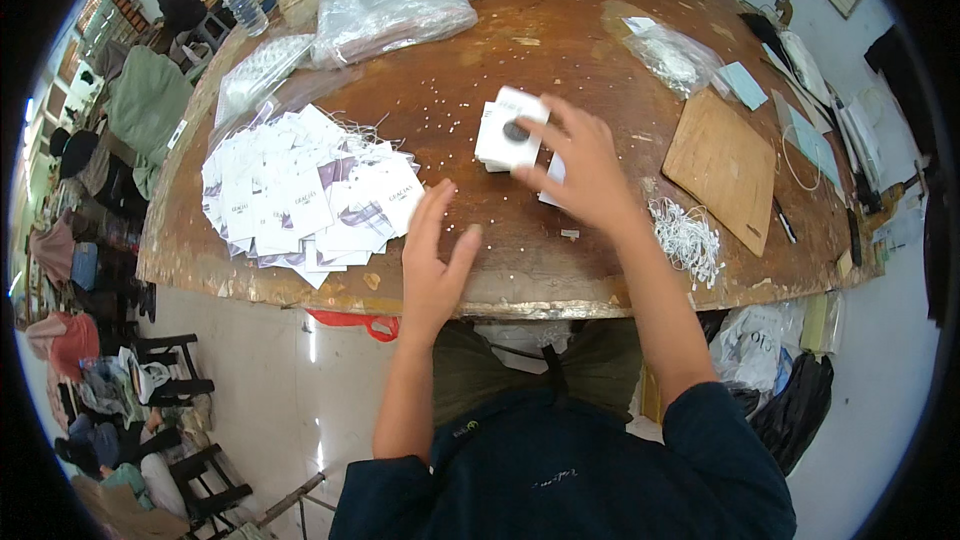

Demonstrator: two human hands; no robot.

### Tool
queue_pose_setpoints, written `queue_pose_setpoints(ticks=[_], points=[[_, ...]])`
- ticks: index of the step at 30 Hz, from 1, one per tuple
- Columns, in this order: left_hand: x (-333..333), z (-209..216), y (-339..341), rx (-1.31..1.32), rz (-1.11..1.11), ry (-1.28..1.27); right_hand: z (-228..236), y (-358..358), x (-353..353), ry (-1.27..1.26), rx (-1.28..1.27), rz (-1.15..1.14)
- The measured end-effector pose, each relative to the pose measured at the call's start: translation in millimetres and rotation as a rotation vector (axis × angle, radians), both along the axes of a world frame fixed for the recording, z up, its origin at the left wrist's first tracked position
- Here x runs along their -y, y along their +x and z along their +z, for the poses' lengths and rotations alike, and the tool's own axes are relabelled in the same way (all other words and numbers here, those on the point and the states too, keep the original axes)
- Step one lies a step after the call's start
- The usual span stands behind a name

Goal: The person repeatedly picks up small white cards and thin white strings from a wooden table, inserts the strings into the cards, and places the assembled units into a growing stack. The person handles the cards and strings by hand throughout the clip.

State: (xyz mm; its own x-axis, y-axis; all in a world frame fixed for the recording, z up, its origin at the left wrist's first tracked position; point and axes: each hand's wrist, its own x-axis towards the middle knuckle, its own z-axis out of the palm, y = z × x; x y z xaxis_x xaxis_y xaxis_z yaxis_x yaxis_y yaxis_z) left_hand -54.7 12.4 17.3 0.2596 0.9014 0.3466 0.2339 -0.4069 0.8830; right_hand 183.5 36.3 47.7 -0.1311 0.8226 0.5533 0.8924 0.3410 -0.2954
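My left hand (438, 255) hovers at the near middle of the table, thumb and fingers apart, beside a large heap of white and purple printed hang tags (290, 195) with white strings. My right hand (590, 165) reaches over a small stack of white cards (492, 145), its thumb and fingers spread at the stack's right edge. The top card carries a dark round spot (515, 131). Whether the fingertips touch that card is hard to tell. Another white card (553, 180) lies partly under my right hand.
White loose strings (685, 242) lie right of my right forearm, near a wooden board (722, 170). Clear plastic packs (390, 5) and a water bottle (242, 2) stand at the far left. A bag of small white pieces (672, 58) lies far right. Tiny white bits dot the table (600, 285).
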Motion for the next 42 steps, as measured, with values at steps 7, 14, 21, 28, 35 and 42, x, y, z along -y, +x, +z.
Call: queue_pose_setpoints(ticks=[7,14,21,28,35,42], points=[[18,-5,8,0.763,-0.316,-0.824,1,-3,57,-0.252,-0.174,0.215],[20,-11,9,0.714,-0.285,-0.778,-24,48,40,-0.439,0.116,-0.159],[19,-16,10,0.749,-0.247,-0.775,-33,63,35,-0.286,0.032,-0.093],[22,-9,12,0.615,-0.215,-0.78,11,33,58,-0.047,-0.079,0.032],[23,-9,15,0.814,-0.273,-0.909,7,-34,80,-0.144,-0.023,0.469],[29,-6,19,0.651,-0.24,-0.805,-19,-57,81,-0.246,-0.938,0.133]])
